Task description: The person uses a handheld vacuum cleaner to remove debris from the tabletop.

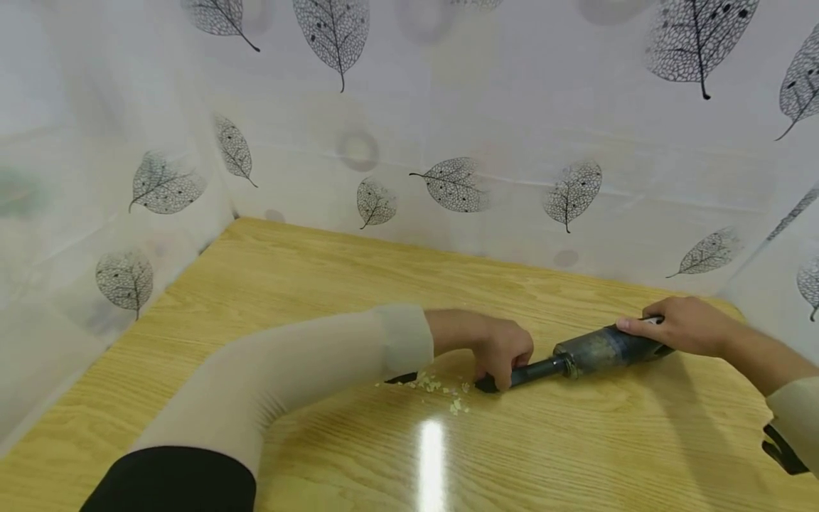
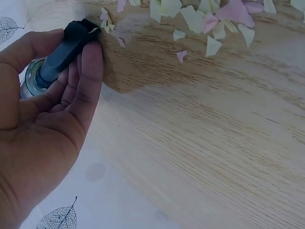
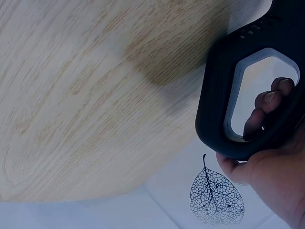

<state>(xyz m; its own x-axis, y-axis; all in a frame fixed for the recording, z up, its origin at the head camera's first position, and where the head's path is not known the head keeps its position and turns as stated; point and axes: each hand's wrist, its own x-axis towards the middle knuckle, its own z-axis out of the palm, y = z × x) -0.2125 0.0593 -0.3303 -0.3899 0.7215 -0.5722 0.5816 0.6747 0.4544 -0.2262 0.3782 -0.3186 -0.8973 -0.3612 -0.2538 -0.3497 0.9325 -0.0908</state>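
Note:
A dark handheld vacuum cleaner (image 1: 591, 353) with a smoky see-through dust cup slants across the wooden table in the head view. My right hand (image 1: 694, 327) grips its rear; in the right wrist view the fingers curl round the black loop handle (image 3: 217, 95). The left hand (image 1: 502, 352) pinches the narrow black nozzle (image 2: 66, 50) between thumb and fingers, close to its tip. Small torn paper scraps (image 1: 430, 385), pale yellow and pink, are scattered on the table just left of that tip. The left wrist view shows more of these scraps (image 2: 233, 12) along its top edge.
The wood-grain table (image 1: 550, 455) reaches back to white sheeting (image 1: 409, 128) printed with dark leaf skeletons, which also rises along the left and right sides. A bright light reflection lies on the tabletop near the front.

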